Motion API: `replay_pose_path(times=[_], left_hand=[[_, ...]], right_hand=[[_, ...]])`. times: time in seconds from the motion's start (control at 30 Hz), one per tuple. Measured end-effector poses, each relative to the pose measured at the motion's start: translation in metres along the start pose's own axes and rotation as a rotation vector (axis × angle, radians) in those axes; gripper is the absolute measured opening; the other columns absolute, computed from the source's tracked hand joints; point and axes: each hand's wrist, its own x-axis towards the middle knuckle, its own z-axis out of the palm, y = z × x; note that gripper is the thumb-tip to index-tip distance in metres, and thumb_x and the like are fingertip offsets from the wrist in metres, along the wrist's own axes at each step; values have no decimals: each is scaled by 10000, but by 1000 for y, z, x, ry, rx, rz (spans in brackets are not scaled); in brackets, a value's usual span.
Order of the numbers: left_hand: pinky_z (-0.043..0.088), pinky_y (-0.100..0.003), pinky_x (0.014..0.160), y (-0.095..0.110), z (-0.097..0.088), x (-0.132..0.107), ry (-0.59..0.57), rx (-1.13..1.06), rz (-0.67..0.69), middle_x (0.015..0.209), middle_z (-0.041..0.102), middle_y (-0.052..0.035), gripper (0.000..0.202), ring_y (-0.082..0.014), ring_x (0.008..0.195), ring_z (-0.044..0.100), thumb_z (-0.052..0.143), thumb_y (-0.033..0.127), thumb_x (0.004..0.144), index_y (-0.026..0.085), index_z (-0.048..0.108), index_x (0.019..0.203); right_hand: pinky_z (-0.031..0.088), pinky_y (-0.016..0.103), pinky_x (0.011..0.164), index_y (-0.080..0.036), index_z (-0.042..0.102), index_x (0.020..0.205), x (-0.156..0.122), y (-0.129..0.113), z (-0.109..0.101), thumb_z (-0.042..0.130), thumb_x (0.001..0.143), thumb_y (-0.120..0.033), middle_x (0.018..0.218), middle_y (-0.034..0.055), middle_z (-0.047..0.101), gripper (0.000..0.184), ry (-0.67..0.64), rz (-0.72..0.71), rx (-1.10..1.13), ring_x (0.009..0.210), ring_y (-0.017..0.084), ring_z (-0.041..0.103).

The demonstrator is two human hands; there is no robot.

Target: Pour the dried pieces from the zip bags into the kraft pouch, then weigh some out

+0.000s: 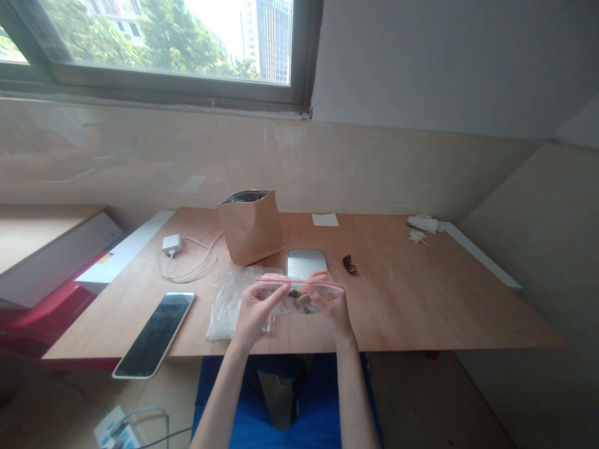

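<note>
Between my hands is a clear zip bag (pixel 300 302) with a red strip along its top edge. Small brown and dark pieces lie inside it; I cannot make out their kind. My left hand (pixel 264 300) pinches the strip near the left end, thumb on top. On the other side my right hand (pixel 329 298) grips the same strip. Just beyond the bag lies a flat silver device like a small scale (pixel 306 263), partly covered by my hands and the bag. A pile of clear plastic bags (pixel 227 308) rests beside my left hand.
An open brown paper pouch (pixel 251 227) stands at the back. Left are a white charger (pixel 171 244) with cable and a phone (pixel 156 333) overhanging the front edge. A dark brown piece (pixel 349 264), white paper (pixel 325 219) and crumpled white items (pixel 423 224) lie farther right.
</note>
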Motion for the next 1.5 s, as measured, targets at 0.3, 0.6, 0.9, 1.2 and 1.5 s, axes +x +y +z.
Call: replay_pose_path(times=[0.3, 0.6, 0.9, 1.2, 1.5], left_hand=[[498, -283, 693, 2, -3, 0, -128, 46, 78, 777, 671, -67, 163, -193, 771, 622, 686, 334, 713, 176, 720, 699], [480, -282, 737, -3, 0, -1, -54, 103, 170, 783, 656, -58, 126, -190, 810, 601, 669, 312, 733, 199, 722, 720], [453, -287, 765, -2, 6, -2, 28, 157, 252, 772, 658, -47, 123, -185, 812, 590, 645, 294, 756, 207, 699, 688], [445, -291, 765, -8, 4, -1, -27, 181, 239, 792, 643, -54, 146, -190, 820, 579, 625, 325, 773, 206, 698, 728], [437, -273, 740, -10, 8, -5, 80, 149, 164, 758, 632, -33, 154, -176, 775, 580, 654, 338, 750, 196, 699, 713]], right_hand=[[485, 266, 736, -211, 629, 734, -3, -4, 3, 601, 801, -286, 826, 20, 577, 105, -70, -31, -22, 802, 153, 590], [485, 287, 719, -212, 639, 701, -3, -6, 10, 611, 794, -246, 776, 19, 592, 103, 24, -100, -75, 762, 156, 587], [472, 271, 704, -207, 634, 689, -3, -1, 16, 603, 802, -234, 777, 20, 588, 121, 55, -99, -73, 746, 146, 572], [472, 277, 715, -208, 625, 653, -2, 3, 14, 613, 800, -262, 729, 13, 599, 157, 32, -68, -65, 756, 156, 578], [463, 274, 692, -209, 635, 684, -4, 5, 18, 639, 785, -274, 729, 6, 593, 120, 96, -31, 0, 729, 148, 572]])
